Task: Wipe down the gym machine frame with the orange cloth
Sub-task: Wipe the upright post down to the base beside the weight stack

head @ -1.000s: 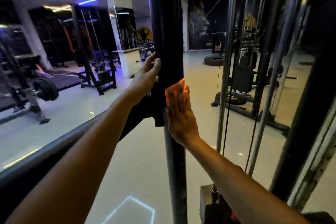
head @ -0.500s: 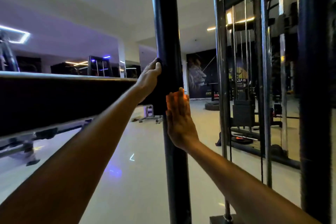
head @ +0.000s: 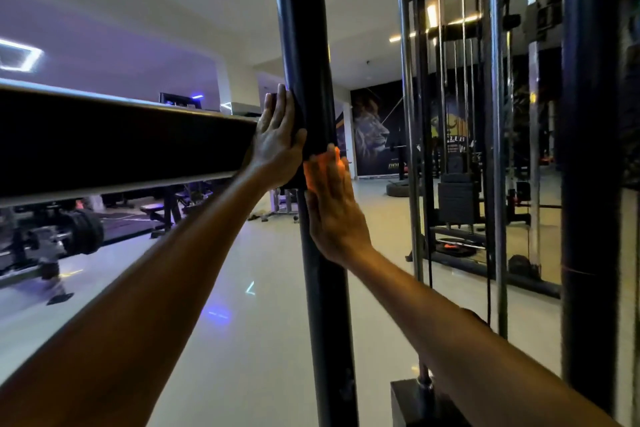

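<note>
Now | left hand (head: 277, 142) flat, fingers straight on post (head: 304, 45) | right hand (head: 332, 204) flat just below, pressing cloth (head: 320, 163), orange at its fingertips | progress: mid-wipe; post above and below hands likely left

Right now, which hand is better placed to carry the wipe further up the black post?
Probably the right hand: it presses the orange cloth flat against the black post. The left hand rests bare on the post's side.
</note>
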